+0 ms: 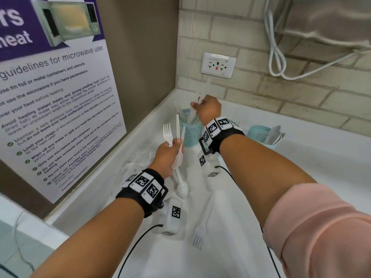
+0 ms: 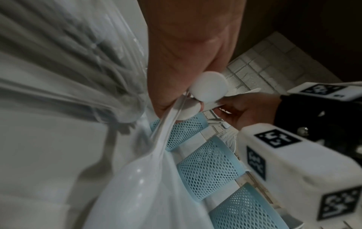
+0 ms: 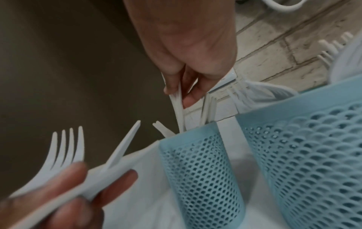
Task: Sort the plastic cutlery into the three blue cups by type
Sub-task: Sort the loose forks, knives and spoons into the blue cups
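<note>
On white counter (image 1: 301,177) by tiled wall (image 1: 301,93), right grip (image 1: 208,111) pinching knife (image 1: 204,91), left grip (image 1: 168,155) clutching cutlery (image 1: 177,137).

Microwave guidelines poster (image 1: 58,93) on left wall. White outlet (image 1: 218,65) on tiled backsplash (image 1: 281,93); looped white cable (image 1: 279,57) hangs beneath what may be an appliance.

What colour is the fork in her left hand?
White. The fork in the left hand shows best in the head view.
</note>
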